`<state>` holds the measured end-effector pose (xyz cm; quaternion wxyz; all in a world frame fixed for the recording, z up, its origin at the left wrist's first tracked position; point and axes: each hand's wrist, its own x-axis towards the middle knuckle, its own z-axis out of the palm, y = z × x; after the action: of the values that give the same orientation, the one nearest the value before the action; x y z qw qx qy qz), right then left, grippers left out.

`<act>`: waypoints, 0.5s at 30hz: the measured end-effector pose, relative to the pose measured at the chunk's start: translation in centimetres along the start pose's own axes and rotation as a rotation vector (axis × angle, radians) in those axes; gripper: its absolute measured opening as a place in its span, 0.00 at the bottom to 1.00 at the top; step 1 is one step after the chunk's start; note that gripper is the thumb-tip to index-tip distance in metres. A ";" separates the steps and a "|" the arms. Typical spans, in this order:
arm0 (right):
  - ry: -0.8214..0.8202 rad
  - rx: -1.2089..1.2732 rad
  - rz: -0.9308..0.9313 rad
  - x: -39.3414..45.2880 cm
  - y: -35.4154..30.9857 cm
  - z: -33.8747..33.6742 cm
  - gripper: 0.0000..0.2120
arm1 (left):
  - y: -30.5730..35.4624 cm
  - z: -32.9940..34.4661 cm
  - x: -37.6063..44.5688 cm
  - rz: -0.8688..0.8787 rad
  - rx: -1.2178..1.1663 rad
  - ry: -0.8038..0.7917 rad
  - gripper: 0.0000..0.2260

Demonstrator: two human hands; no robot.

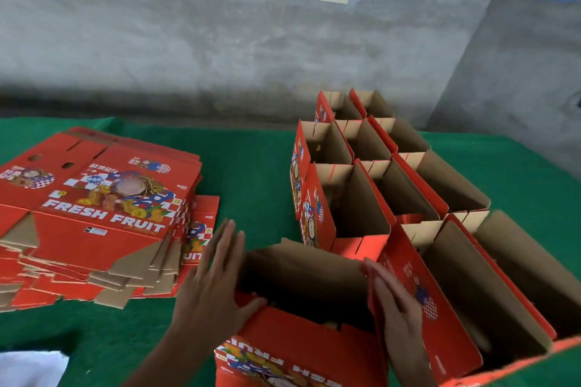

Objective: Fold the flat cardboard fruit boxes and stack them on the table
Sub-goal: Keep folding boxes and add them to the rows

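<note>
A folded red fruit box [301,342] stands open-topped right in front of me, its brown inside in shadow. My left hand [217,276] lies flat with straight fingers against the box's left wall. My right hand [396,308] presses flat against its right wall, fingers extended. A pile of flat red "FRESH FRUIT" boxes [94,217] lies to the left on the green table [251,173]. Several folded boxes [393,185] stand in rows to the right, open tops up.
A grey concrete wall [220,34] rises behind the table's far edge. The closest folded box [471,302] of the rows touches the one I hold. Green cloth shows between pile and rows. Something white [31,367] sits at the bottom left corner.
</note>
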<state>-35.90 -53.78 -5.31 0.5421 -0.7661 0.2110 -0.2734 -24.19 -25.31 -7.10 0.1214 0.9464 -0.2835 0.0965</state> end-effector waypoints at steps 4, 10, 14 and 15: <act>-0.085 -0.049 -0.039 -3.8 3.8 -0.3 0.22 | 1.4 1.0 0.2 -0.006 -0.269 0.026 0.61; -0.212 -0.053 -0.069 -1.4 2.4 -1.3 0.17 | 1.5 1.6 -0.4 0.165 -0.450 0.131 0.51; -0.195 -0.121 -0.001 0.6 1.5 -0.5 0.09 | 0.7 2.2 -1.1 0.247 -0.551 0.122 0.35; -0.161 -0.195 -0.008 1.1 1.6 -0.3 0.12 | 0.4 2.3 -1.2 0.269 -0.557 0.145 0.30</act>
<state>-35.29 -55.24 -6.56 0.4790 -0.8355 0.1895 -0.1913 -25.10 -25.69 -9.56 0.3819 0.8214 -0.4123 0.0974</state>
